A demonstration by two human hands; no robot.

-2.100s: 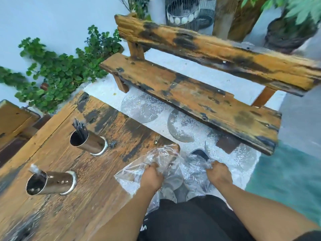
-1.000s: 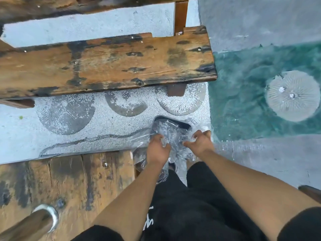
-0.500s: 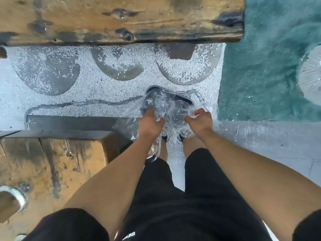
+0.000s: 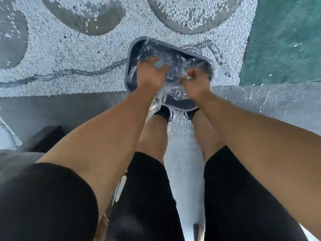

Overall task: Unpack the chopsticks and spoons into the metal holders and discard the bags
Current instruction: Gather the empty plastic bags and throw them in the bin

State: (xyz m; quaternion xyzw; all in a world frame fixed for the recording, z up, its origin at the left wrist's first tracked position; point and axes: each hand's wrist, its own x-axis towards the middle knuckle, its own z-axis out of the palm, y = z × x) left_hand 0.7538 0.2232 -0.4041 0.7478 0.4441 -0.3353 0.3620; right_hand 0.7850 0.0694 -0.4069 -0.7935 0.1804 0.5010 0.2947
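Observation:
Crumpled clear plastic bags (image 4: 172, 70) are bunched between my two hands, low over a dark grey bin (image 4: 132, 54) standing on the floor. My left hand (image 4: 150, 73) grips the left part of the plastic with curled fingers. On the right side my right hand (image 4: 194, 79) is a fist around the plastic. Both hands sit inside the bin's rim. The metal holders, chopsticks and spoons are out of view.
The bin stands on pebbled grey pavement (image 4: 78, 54) just ahead of my feet (image 4: 165, 113). A green floor area (image 4: 284, 40) lies to the right. A dark blurred shape (image 4: 43, 138) sits at the left, beside my left arm.
My view has swung from the wooden table and bench down to the floor. Both hands carried the bags downward and now push them into the bin.

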